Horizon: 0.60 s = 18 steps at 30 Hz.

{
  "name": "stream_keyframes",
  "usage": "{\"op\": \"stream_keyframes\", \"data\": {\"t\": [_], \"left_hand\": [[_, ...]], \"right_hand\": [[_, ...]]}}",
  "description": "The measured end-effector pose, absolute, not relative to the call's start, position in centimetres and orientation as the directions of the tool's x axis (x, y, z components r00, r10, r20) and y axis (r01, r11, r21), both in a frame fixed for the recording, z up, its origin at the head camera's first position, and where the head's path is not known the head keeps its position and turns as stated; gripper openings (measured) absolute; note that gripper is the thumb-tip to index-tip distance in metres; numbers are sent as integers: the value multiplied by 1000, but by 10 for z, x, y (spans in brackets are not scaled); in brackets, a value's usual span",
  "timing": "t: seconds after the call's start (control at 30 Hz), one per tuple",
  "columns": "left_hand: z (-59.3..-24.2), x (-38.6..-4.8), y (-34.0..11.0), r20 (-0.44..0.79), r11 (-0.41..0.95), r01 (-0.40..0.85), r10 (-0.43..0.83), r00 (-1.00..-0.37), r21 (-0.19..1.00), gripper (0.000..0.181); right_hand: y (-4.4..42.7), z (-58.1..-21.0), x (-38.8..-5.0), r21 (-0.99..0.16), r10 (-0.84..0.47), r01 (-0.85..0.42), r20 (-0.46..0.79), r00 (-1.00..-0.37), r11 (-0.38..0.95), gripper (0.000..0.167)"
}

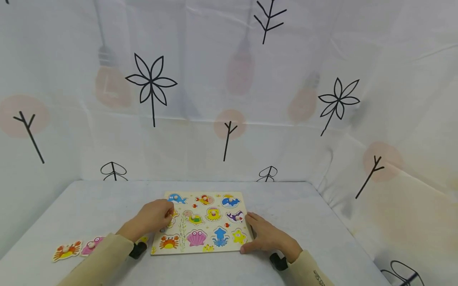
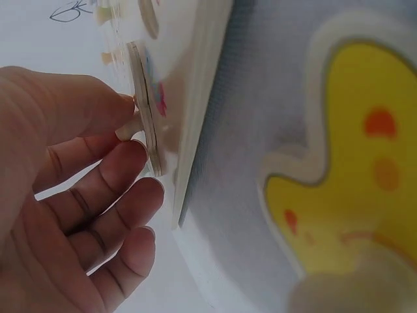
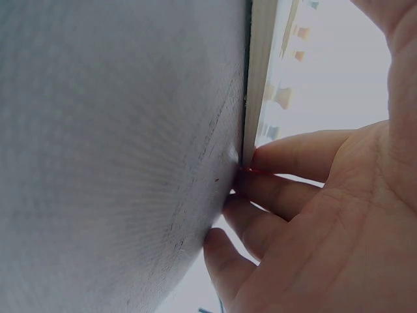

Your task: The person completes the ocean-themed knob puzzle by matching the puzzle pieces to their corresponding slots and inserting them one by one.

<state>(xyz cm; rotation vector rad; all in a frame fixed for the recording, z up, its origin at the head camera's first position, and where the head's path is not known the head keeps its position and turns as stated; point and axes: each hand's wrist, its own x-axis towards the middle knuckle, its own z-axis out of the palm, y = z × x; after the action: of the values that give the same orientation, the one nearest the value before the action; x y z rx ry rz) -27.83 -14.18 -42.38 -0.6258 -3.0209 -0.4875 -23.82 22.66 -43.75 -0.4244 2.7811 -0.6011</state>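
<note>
My left hand is over the left side of a wooden sea-animal puzzle board. Its thumb and forefinger pinch the knob of a puzzle piece, which appears edge-on and slightly tilted against the board's face in the left wrist view. The head view shows only a yellow-orange bit of that spot, so the animal cannot be made out. At the board's right edge rests my right hand, thumb by the near corner and extended fingers touching the side. Knobbed pieces such as the turtle and octopus sit in the board.
Left of the board lie a crab piece and a pink shell piece, the latter partly behind the left sleeve. A yellow piece lies close under the left wrist. A patterned cloth hangs behind the white table.
</note>
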Motion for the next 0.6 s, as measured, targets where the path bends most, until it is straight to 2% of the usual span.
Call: {"op": "stream_keyframes", "data": {"t": [0.6], "left_hand": [[-422,-276,-139,57,884,376,375,-925,278,13]], "right_hand": [[225,-436,-237,-444,-331,-217,-197,-923,869,111]]}}
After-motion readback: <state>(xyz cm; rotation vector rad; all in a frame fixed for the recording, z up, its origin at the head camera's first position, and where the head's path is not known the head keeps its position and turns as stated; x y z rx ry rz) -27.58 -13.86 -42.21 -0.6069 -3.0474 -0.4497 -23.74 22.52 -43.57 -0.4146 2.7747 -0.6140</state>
